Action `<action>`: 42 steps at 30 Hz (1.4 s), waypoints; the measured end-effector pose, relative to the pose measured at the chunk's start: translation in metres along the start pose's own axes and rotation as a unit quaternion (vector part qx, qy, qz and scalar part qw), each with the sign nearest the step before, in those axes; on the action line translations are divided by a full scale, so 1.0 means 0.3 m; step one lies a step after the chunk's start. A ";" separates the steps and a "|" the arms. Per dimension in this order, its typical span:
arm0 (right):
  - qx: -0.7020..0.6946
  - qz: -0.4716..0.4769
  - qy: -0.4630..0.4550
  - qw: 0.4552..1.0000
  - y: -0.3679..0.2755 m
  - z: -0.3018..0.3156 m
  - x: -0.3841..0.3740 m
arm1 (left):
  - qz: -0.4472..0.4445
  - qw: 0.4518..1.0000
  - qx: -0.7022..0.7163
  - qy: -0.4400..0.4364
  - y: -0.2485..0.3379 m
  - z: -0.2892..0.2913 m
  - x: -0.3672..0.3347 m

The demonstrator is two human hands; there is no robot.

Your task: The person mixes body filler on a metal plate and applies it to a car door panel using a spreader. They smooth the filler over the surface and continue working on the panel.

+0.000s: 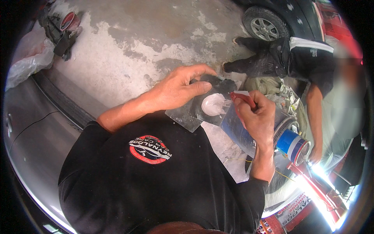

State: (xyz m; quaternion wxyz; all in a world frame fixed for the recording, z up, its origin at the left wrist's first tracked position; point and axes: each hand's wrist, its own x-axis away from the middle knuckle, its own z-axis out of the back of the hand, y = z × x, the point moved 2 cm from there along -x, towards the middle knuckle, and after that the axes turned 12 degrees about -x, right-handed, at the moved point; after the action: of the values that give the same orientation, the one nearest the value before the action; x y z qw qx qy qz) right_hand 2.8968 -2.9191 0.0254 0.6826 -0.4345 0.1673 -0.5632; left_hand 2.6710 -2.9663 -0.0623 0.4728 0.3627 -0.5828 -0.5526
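My left hand (185, 86) grips the edge of a dark, flat mixing board (186, 117), its thumb on top. On the board lies a round heap of pale pinkish-white paste (213, 104), smeared toward the right. My right hand (257, 113) is closed around a small red and white object (242, 100), held just right of the paste. Fingers partly cover this object, so I cannot tell its exact kind. Below and right of the board shows a blue drum (238, 134).
A blue can (293, 146) sits right of my right wrist. Another person in dark clothes (311, 58) is at the right, near a car wheel (265, 28). Crumpled paper and plastic (286, 97) lie between us. A grey car panel (37, 128) is at left; a bright lamp (317, 195) shines lower right.
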 end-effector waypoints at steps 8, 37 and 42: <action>0.092 0.063 0.020 0.994 -0.022 -0.029 -0.013 | -0.050 0.999 -0.016 0.005 0.029 0.015 0.000; -0.069 0.006 0.014 0.997 0.117 0.034 -0.028 | 0.041 0.995 0.087 0.037 -0.090 0.006 -0.035; -0.197 -0.056 -0.010 0.979 0.105 0.013 -0.037 | 0.033 0.997 0.061 0.043 -0.109 0.010 -0.038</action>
State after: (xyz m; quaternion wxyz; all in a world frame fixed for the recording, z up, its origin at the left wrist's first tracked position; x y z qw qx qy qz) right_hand 2.9156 -2.9077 0.0000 0.5525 -0.5748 0.2432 -0.5524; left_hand 2.6680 -2.9589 -0.0961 0.4929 0.3946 -0.6059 -0.4839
